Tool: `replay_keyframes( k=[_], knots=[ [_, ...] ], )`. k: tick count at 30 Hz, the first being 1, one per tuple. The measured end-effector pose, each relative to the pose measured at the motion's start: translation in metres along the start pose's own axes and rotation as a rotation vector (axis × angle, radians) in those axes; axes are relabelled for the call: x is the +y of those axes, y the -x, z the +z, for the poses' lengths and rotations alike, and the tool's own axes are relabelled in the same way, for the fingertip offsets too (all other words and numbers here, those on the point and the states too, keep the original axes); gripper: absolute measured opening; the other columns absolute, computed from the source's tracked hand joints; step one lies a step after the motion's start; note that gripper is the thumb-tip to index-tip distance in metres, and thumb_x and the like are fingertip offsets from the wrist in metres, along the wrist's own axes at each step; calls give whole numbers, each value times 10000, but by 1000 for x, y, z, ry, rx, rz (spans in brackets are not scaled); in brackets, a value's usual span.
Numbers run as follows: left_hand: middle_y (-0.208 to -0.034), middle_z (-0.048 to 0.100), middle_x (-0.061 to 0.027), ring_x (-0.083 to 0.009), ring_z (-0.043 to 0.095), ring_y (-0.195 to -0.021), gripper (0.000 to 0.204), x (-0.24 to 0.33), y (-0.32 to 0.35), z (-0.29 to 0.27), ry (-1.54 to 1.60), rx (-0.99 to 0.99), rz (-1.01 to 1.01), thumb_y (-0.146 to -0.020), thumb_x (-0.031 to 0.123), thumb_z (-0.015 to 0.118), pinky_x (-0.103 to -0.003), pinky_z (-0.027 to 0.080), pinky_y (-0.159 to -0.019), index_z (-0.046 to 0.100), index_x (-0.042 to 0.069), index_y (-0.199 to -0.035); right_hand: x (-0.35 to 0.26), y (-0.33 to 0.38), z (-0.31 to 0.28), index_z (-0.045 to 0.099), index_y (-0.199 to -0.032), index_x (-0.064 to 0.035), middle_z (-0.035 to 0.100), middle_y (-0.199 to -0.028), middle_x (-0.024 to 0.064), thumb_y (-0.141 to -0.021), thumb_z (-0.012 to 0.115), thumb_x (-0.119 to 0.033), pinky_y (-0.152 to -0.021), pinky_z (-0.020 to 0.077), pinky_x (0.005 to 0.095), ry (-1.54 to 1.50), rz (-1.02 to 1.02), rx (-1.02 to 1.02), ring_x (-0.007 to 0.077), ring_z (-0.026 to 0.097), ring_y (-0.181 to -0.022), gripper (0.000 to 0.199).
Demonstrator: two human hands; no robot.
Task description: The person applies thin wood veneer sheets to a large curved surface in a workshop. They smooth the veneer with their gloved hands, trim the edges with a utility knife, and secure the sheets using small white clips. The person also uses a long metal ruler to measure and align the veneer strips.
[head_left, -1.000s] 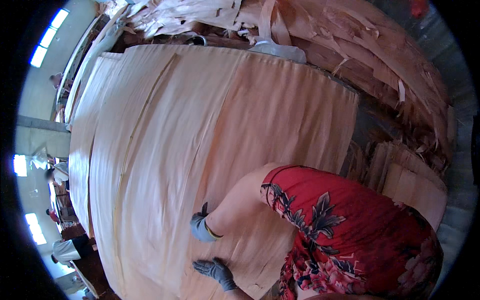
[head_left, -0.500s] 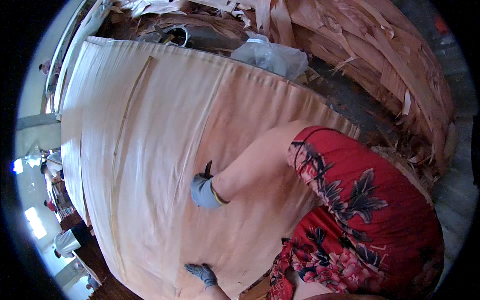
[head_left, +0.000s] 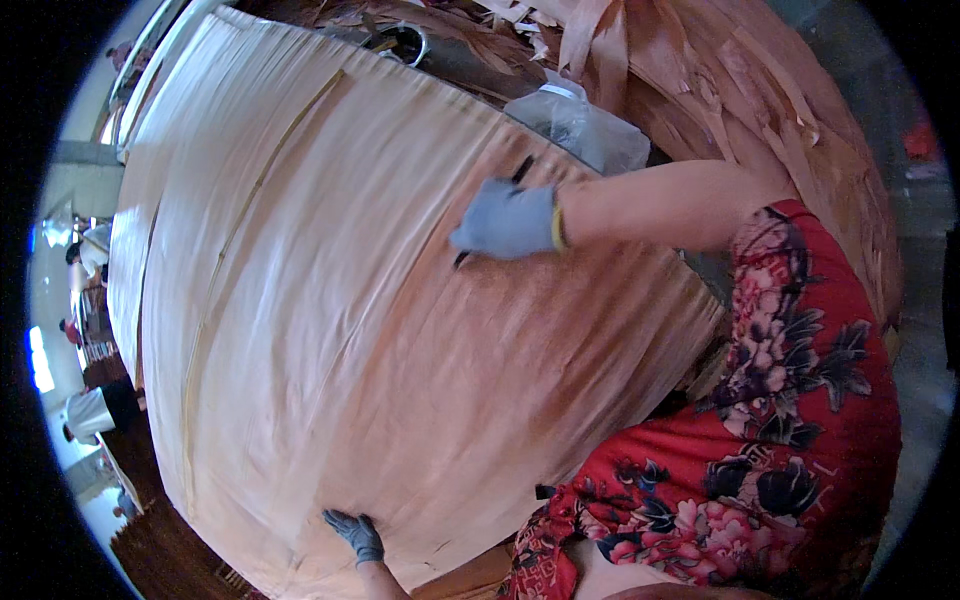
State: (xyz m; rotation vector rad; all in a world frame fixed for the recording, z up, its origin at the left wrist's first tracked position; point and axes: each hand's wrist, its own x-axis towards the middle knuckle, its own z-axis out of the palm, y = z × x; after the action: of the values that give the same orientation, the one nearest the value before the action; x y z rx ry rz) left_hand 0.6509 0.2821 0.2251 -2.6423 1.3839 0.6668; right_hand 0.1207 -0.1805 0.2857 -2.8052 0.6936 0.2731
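A broad stack of pale wood veneer sheets [head_left: 270,330] spreads before me, with a pinkish sheet [head_left: 470,350] covering its right part. My right hand [head_left: 505,220], in a grey-blue glove with a yellow cuff, is closed around a thin dark hand tool [head_left: 523,168]. Its ends stick out above and below the fist, but its kind is hidden. The fist is at the pinkish sheet's left edge, near the far side. Low in the view, my left hand [head_left: 355,535], gloved in grey, lies flat on the veneer with its fingers stretched out.
A narrow light strip [head_left: 235,230] lies lengthwise on the pale veneer. Past the far edge are a clear plastic bag [head_left: 580,125], a round-rimmed container [head_left: 405,45] and a large heap of reddish veneer scraps [head_left: 740,90]. Other people [head_left: 95,410] are at the left.
My right hand has moved up and right across the veneer toward the far edge, still holding the dark tool. My left hand stays flat, and the view has shifted.
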Motion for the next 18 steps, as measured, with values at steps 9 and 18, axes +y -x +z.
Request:
replay_keyframes(
  k=[9,18],
  knots=[
    [-1473,-70,-204,-334,-59,-1366,839,3,-5,14,-92,6,17,-874,492,375,-412,-45,-1095,-19,-34,-1395,110,83,-6,574,-963,-108,643,-759,98,-775,517,-101,-560,482,419,270,-104,467,285,645,-676,197],
    [-1478,-9,-197,-331,-13,-1368,830,14,2,14,-101,209,150,-880,541,325,-406,-28,-1101,45,-48,-1394,122,122,-30,598,-996,-124,645,-823,125,-818,552,-191,-627,496,420,328,758,-159,299,637,-715,196]
  ],
)
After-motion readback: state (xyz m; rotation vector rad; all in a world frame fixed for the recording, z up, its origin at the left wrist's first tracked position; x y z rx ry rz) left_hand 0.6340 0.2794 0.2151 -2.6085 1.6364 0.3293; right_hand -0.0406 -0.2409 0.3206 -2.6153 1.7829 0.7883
